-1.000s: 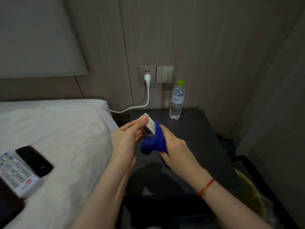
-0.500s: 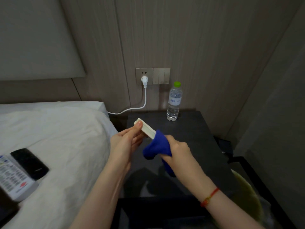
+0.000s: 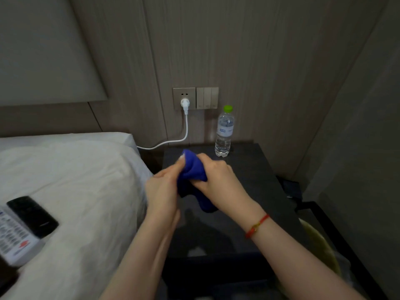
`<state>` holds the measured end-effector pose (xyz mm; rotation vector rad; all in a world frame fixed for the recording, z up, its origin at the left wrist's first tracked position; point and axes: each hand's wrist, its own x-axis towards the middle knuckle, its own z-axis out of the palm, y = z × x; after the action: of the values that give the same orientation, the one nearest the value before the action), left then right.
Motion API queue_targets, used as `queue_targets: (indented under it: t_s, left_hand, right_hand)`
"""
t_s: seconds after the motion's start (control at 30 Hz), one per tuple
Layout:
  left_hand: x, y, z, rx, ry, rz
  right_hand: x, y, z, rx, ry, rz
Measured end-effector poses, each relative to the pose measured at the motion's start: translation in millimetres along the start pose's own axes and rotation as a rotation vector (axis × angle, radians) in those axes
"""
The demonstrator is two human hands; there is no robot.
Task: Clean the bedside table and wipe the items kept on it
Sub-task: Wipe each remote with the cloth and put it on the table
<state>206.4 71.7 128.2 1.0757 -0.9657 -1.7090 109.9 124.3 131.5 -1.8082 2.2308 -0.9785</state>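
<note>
Over the dark bedside table (image 3: 255, 182) my left hand (image 3: 162, 191) pinches a small white flat item (image 3: 181, 157), of which only a sliver shows at my fingertips. My right hand (image 3: 218, 180) grips a blue cloth (image 3: 192, 169) that is wrapped over almost all of that white item. Both hands are held together above the table's left half. A clear water bottle (image 3: 224, 133) with a green cap stands upright at the back of the table, by the wall.
A white bed (image 3: 71, 182) lies to the left, with a black remote (image 3: 32, 215) and a white remote (image 3: 13, 237) on it. A white plug and cable (image 3: 185, 118) run from the wall socket. A bin with a yellowish liner (image 3: 320, 250) sits low at the right.
The blue cloth has slid up along the white item and now covers nearly all of it. My hands stayed together over the table.
</note>
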Motion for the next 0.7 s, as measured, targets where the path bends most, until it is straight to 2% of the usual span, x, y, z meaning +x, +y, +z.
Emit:
queue_targets:
  t_s: [0.1, 0.2, 0.33, 0.5, 0.63, 0.7]
  left_hand:
    - [10, 12, -7, -0.045, 0.027, -0.04]
    - [5, 7, -7, -0.016, -0.008, -0.106]
    - [6, 3, -4, 0.042, 0.045, -0.159]
    - [6, 10, 6, 0.106, -0.156, -0.155]
    - [3, 11, 3, 0.037, -0.238, -0.239]
    - [5, 11, 2, -0.014, -0.231, -0.263]
  right_hand:
    - [-20, 15, 5, 0.1, -0.102, 0.039]
    - [-34, 28, 9, 0.199, -0.129, 0.08]
    - [-44, 37, 10, 0.341, -0.153, 0.112]
    - [-40, 35, 9, 0.703, 0.036, 0.222]
    - [-36, 34, 5, 0.848, -0.052, 0.322]
    - [-35, 33, 6, 0.795, -0.047, 0.311]
